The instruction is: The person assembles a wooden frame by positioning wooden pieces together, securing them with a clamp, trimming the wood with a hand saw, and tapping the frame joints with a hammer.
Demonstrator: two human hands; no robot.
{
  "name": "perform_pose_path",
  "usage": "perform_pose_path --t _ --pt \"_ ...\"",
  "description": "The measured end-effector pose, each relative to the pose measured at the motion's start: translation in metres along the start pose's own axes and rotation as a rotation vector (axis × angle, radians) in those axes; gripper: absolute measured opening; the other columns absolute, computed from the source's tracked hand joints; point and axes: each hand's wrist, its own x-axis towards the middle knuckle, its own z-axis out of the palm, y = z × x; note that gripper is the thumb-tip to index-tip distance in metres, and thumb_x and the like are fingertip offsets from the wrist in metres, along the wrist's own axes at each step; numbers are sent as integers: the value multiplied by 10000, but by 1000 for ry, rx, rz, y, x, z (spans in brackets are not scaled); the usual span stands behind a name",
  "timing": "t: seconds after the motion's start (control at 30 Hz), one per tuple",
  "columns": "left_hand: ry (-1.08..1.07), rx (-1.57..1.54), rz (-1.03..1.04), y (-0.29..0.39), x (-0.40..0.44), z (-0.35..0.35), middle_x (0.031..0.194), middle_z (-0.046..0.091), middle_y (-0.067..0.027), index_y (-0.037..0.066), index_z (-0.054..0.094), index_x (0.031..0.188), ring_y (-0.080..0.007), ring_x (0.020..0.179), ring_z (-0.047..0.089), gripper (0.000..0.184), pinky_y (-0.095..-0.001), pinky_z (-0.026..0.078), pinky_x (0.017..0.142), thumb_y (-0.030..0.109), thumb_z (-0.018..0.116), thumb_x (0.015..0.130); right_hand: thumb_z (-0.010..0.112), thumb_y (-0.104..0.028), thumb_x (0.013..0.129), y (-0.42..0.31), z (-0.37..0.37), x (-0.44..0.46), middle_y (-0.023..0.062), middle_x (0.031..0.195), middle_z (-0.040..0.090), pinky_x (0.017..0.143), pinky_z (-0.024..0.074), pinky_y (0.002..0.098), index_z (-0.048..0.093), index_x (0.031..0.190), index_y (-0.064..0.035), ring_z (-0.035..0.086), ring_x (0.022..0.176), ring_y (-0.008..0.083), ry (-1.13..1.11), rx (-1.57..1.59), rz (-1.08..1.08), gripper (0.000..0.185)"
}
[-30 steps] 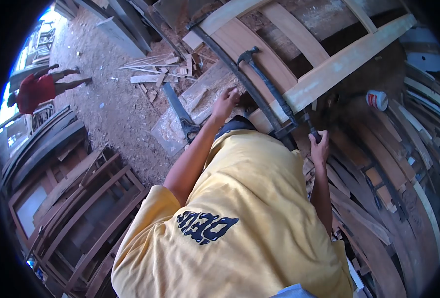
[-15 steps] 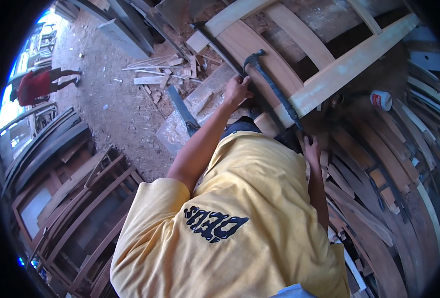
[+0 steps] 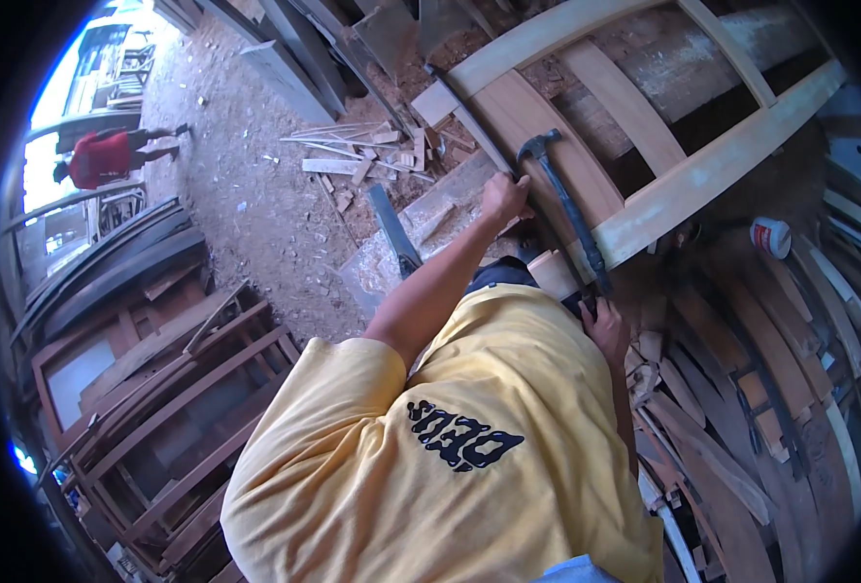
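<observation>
My left hand (image 3: 504, 198) is wrapped round the dark bar of a long clamp (image 3: 471, 124), which lies along the edge of a pale wooden frame (image 3: 678, 216). At the clamp's near end, close to my waist, my right hand (image 3: 605, 328) has its fingers curled at the dark end piece; what it grips is partly hidden. A hammer (image 3: 571, 206) with a dark handle rests on the frame's wide panel (image 3: 547, 141), beside the clamp. The near end of a wooden piece (image 3: 554, 276) shows between the clamp and my shirt.
A handsaw (image 3: 391, 228) rests on a dusty board (image 3: 430, 216) at the left. Wood scraps (image 3: 362, 160) litter the floor behind. A white tub (image 3: 770, 237) and curved planks (image 3: 741, 321) are on the right. Stacked frames (image 3: 178, 428) stand left; a person in red (image 3: 105, 158) is far left.
My left hand has moved forward onto the clamp bar and closed round it. My right hand has come in from the right to the clamp's near end. The view has shifted.
</observation>
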Motion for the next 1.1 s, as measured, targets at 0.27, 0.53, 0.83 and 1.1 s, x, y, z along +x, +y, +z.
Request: perform_pose_path --t 0.27,0.53,0.83,1.1 --pt "143 -9 89 -7 -2 -6 634 729 -193 -69 722 744 -251 593 764 482 -373 624 657 307 615 1027 626 -418 1026 19 -2 -30 193 895 717 708 570 530 673 925 -39 712 772 418 68 -111 -232 395" --pt "143 -160 152 23 -70 -42 635 716 -184 -72 634 745 -261 553 750 399 -366 595 515 225 620 1010 689 -398 979 17 -55 -61 177 860 716 675 549 504 693 965 -41 700 735 390 -24 87 -71 357" --pt "-178 -504 397 42 -123 -12 856 760 -160 -60 613 1036 -220 652 758 290 -298 617 559 224 584 1088 619 -491 1061 62 -75 -76 20 733 673 566 479 255 671 999 -86 626 600 136 -351 1776 700 414" --pt "-331 -544 547 66 -158 28 922 761 -159 -31 564 1074 -228 784 775 296 -355 653 705 263 570 1111 632 -384 1079 128 -61 -98 110 852 710 730 571 341 662 1025 -28 689 777 229 -167 2013 590 361"
